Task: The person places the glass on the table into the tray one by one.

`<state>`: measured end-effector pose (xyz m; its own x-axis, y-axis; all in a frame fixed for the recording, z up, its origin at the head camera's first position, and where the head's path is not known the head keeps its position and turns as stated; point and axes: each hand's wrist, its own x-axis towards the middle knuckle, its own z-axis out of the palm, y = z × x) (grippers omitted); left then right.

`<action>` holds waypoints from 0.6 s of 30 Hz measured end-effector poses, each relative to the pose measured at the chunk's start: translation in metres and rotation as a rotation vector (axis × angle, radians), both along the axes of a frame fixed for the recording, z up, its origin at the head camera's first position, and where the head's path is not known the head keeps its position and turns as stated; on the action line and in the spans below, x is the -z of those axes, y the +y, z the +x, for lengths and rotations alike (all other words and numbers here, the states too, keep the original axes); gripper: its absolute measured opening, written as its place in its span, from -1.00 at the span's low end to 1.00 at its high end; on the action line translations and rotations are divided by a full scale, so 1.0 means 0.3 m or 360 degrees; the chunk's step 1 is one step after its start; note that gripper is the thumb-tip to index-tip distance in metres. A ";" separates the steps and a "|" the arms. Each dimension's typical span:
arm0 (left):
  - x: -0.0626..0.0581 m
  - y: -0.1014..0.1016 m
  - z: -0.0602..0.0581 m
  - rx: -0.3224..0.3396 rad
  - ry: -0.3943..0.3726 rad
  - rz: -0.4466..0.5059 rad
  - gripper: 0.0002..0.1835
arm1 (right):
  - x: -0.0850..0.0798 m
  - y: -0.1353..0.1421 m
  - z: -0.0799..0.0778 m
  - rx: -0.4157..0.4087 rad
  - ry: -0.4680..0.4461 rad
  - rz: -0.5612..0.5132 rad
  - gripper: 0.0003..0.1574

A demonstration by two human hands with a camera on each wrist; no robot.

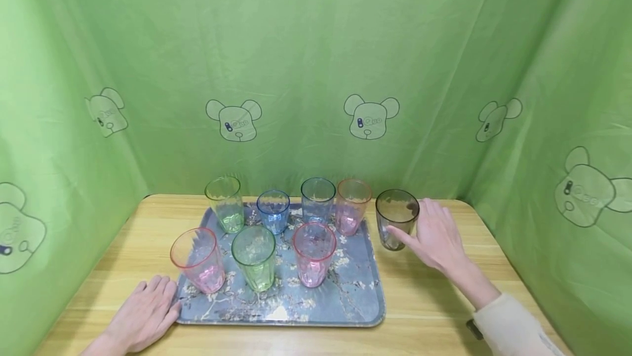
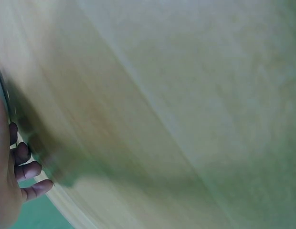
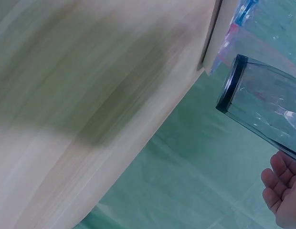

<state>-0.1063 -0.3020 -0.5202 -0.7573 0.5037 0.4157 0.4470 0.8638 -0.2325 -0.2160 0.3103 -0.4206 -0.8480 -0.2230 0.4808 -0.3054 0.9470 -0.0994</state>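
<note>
A dark grey see-through tumbler (image 1: 397, 213) is upright to the right of the patterned tray (image 1: 345, 306). My right hand (image 1: 441, 238) grips it from the right, thumb across its near side; the other fingers are partly hidden behind it. In the right wrist view the same tumbler (image 3: 267, 102) appears beside curled fingers (image 3: 277, 174). My left hand (image 1: 145, 312) rests on the table with fingers extended, its thumb by the tray's front left corner. The left wrist view catches only part of that hand (image 2: 12, 181) at the edge.
On the tray stand several clear tumblers: green (image 1: 224, 205), small blue (image 1: 273, 213), pale blue (image 1: 317, 202) and pink (image 1: 352, 210) behind; pink (image 1: 199, 263), green (image 1: 254, 263) and pink (image 1: 314, 257) in front. Green curtains (image 1: 306, 71) surround the wooden table (image 1: 424, 312).
</note>
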 end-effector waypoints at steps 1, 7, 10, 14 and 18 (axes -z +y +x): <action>0.000 0.000 0.000 0.0000 -0.0001 0.0001 -0.74 | 0.000 -0.005 0.005 -0.0004 -0.0011 -0.0006 0.03; 0.005 -0.001 0.000 -0.0004 0.0006 0.0003 -0.74 | 0.005 -0.030 0.031 -0.0049 -0.0104 -0.0113 0.03; 0.007 -0.002 -0.002 -0.0010 0.0003 -0.0002 -0.73 | 0.013 -0.043 0.043 -0.0073 -0.0117 -0.0165 0.04; 0.008 -0.002 -0.001 -0.0020 -0.0008 -0.0006 -0.73 | 0.022 -0.062 0.058 -0.0098 -0.0120 -0.0202 0.06; 0.009 -0.003 -0.001 -0.0028 -0.0017 -0.0008 -0.73 | 0.028 -0.078 0.069 -0.0099 -0.0137 -0.0211 0.09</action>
<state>-0.1065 -0.3028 -0.5228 -0.7702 0.4925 0.4052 0.4344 0.8703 -0.2320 -0.1953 0.2869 -0.4291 -0.8737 -0.2160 0.4359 -0.3483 0.9033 -0.2505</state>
